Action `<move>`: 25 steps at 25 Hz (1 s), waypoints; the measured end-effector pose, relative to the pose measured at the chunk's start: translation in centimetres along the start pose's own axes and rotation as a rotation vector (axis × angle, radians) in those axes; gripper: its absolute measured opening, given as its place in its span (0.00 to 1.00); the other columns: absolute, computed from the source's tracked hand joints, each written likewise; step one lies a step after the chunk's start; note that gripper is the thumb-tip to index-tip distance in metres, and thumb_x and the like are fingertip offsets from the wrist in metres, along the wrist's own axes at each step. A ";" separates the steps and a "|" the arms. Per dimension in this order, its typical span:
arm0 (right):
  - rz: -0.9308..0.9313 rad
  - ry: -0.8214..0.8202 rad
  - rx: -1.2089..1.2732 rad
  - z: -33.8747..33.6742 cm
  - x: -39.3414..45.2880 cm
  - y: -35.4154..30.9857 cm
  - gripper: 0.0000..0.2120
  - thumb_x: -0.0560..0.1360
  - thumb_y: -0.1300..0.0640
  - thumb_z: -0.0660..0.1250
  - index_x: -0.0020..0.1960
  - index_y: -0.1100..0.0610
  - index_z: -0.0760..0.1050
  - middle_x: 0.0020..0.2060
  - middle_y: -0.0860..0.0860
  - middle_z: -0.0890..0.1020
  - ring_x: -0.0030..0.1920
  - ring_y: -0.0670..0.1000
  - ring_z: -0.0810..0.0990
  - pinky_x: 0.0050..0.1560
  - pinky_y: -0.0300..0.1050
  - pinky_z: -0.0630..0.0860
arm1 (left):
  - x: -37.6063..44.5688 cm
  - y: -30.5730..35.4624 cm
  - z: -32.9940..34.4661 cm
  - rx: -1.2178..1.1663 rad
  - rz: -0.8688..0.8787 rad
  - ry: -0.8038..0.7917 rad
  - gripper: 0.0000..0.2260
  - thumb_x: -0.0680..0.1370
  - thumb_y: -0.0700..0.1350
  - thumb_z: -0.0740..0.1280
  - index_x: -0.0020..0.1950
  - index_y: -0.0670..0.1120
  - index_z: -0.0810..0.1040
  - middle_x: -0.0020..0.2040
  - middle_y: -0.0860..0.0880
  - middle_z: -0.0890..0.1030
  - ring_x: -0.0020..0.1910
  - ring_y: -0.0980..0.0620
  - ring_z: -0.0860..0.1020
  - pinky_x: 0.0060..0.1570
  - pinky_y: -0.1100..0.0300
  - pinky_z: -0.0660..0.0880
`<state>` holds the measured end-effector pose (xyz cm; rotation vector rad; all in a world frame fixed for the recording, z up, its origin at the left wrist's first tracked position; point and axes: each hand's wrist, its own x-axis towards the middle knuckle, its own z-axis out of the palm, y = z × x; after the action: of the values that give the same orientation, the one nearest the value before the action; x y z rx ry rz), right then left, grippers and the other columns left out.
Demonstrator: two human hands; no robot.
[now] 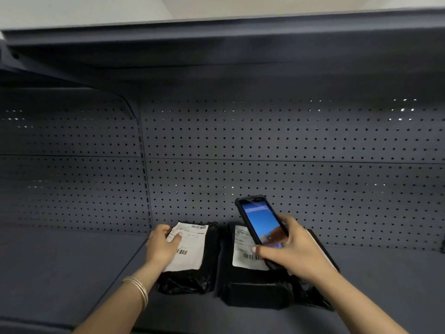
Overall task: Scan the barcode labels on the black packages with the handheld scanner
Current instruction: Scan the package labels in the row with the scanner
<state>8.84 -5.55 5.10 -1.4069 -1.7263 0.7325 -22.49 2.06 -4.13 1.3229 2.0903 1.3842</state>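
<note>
1. Two black packages side by side on the shelf (72, 273), labels up, likely so the barcodes face the scanner.
2. Left hand (161, 245) spread flat, pressing the left label (186, 247) of the left package (190, 280), probably to smooth it and steady the bag.
3. Right hand (292, 247) wrapped around the scanner (261, 227), thumb on its lower edge near the keys.
4. Scanner tilted over the right label (244, 251) of the right package (257, 292), screen lit, top end aimed away from the hand.
5. Right barcode just under the thumb, partly covered.

Left hand (161, 247) flat; right hand (295, 250) gripping
</note>
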 end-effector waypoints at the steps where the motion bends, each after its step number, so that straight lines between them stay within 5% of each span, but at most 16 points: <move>1: -0.007 -0.004 -0.014 0.6 0.2 -0.3 0.32 0.61 0.51 0.82 0.57 0.46 0.67 0.44 0.44 0.83 0.45 0.39 0.80 0.37 0.26 0.72 | 0.1 -0.3 -0.1 -0.014 -0.042 -0.013 0.24 0.73 0.48 0.72 0.66 0.40 0.71 0.62 0.39 0.76 0.60 0.40 0.76 0.58 0.51 0.72; 4: -0.026 0.008 -0.054 2.0 1.1 -0.7 0.37 0.54 0.41 0.79 0.59 0.46 0.69 0.49 0.47 0.83 0.53 0.47 0.81 0.49 0.38 0.76 | 0.4 -0.2 -0.4 -0.079 -0.168 -0.109 0.32 0.73 0.51 0.72 0.71 0.40 0.64 0.62 0.40 0.76 0.57 0.41 0.78 0.51 0.54 0.73; 8: -0.004 0.028 -0.066 4.1 1.0 -2.0 0.38 0.53 0.41 0.78 0.60 0.48 0.71 0.46 0.47 0.85 0.54 0.48 0.81 0.53 0.44 0.78 | 0.5 -0.5 -0.5 -0.143 -0.190 -0.272 0.19 0.74 0.52 0.71 0.55 0.39 0.79 0.51 0.43 0.84 0.44 0.46 0.81 0.38 0.59 0.74; 11: 0.043 0.077 -0.040 5.5 0.3 -3.3 0.35 0.60 0.50 0.80 0.62 0.51 0.68 0.41 0.45 0.85 0.53 0.46 0.80 0.53 0.41 0.75 | 0.7 -0.4 -1.1 -0.264 -0.212 -0.458 0.11 0.74 0.48 0.72 0.52 0.43 0.83 0.47 0.44 0.85 0.43 0.48 0.82 0.37 0.61 0.76; 15: 0.072 0.135 -0.042 6.8 -1.0 -4.6 0.31 0.62 0.54 0.81 0.59 0.50 0.67 0.41 0.42 0.82 0.45 0.38 0.80 0.42 0.33 0.72 | 0.3 -0.1 -1.5 -0.449 -0.162 -0.488 0.03 0.75 0.40 0.70 0.48 0.44 0.79 0.47 0.44 0.84 0.39 0.50 0.82 0.35 0.60 0.76; 25: 0.190 0.018 0.006 6.0 -2.4 -9.7 0.33 0.61 0.50 0.81 0.62 0.53 0.72 0.42 0.44 0.84 0.38 0.41 0.82 0.39 0.36 0.74 | 0.8 3.8 -4.9 -0.484 0.392 -0.429 0.04 0.78 0.45 0.67 0.51 0.52 0.80 0.46 0.57 0.84 0.43 0.64 0.82 0.40 0.72 0.77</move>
<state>-1.15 -9.82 9.32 -1.5832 -1.5897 0.8236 -24.21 0.32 1.63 1.6713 1.1685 1.4605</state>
